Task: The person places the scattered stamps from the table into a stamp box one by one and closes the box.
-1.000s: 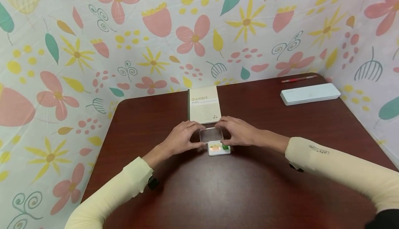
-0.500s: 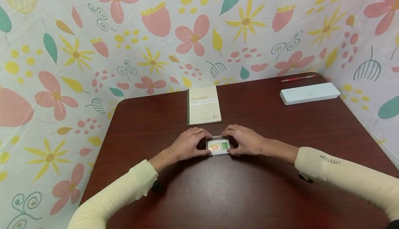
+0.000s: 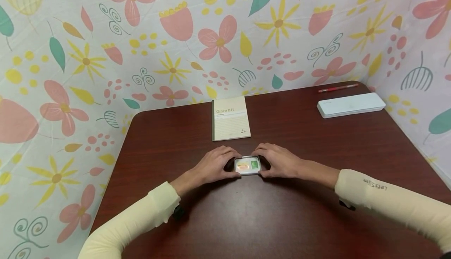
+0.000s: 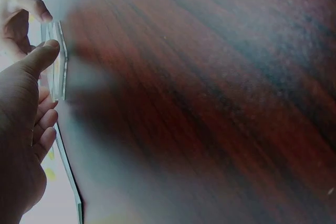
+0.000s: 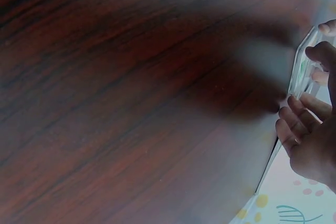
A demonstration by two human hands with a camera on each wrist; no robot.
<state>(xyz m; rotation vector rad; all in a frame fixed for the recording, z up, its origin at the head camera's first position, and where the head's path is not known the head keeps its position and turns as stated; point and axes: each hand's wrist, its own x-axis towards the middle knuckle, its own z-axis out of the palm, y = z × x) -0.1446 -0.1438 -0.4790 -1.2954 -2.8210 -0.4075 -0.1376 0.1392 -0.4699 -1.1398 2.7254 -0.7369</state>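
Observation:
In the head view, a small rectangular case (image 3: 248,167) lies on the table, its white inside showing an orange-gold patch on the left and a green patch on the right. A clear lid sits over it, so the contents show through. My left hand (image 3: 217,165) grips the lid's left end, thumb at the near edge and fingers at the far edge. On the right end my right hand (image 3: 282,162) does the same. Both wrist views show the clear case from the side, with a thumb pressed along its near edge.
Beyond the hands lies a notebook (image 3: 231,118) marked "Gambit". A pale blue-white flat box (image 3: 351,105) rests at the back right, with a red pen (image 3: 338,88) behind it. Flower-patterned cloth (image 3: 218,24) hangs along the table's back and sides.
Both hands have brought the clear lid toward me and down from beyond the case onto it. Over the last half second it has settled slightly lower, the hands staying at its ends.

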